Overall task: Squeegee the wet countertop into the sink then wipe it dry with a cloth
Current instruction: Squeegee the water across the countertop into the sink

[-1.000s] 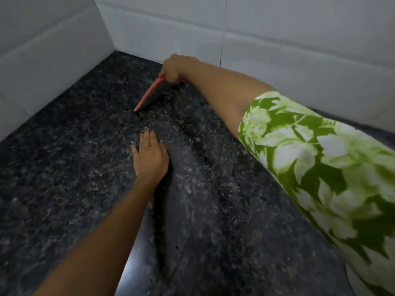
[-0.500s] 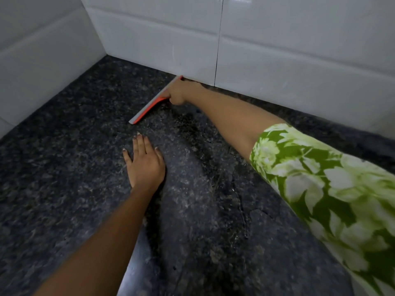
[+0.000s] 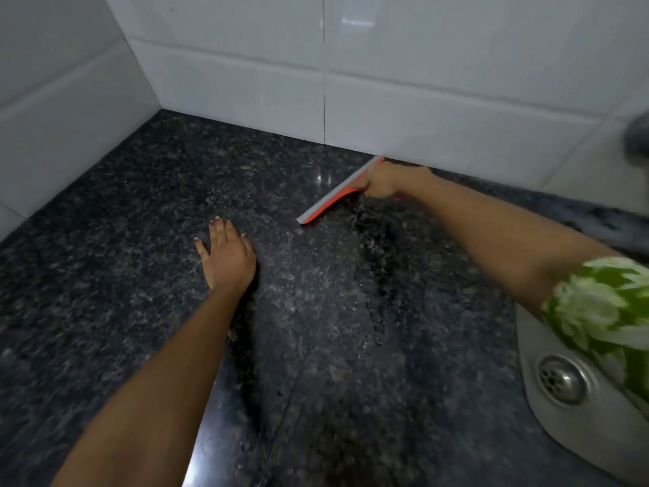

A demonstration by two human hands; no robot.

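My right hand [image 3: 384,182] grips the handle of an orange squeegee [image 3: 333,198] with a grey blade, which rests on the dark speckled granite countertop [image 3: 123,275] close to the back wall. A streak of water [image 3: 372,275] runs down the counter below the blade. My left hand [image 3: 228,256] lies flat on the counter, palm down, fingers slightly spread, left of the squeegee. The steel sink [image 3: 548,409] with its round drain [image 3: 562,379] shows at the lower right, partly hidden by my green floral sleeve [image 3: 611,318]. No cloth is in sight.
White tiled walls [image 3: 246,82] meet in a corner at the back left and bound the counter. A dark blurred object [image 3: 637,138] sits at the right edge against the wall.
The squeegee and my right hand have moved right along the back wall, toward the sink side. The view has swung right, bringing the sink into sight. My left hand stays flat on the counter.
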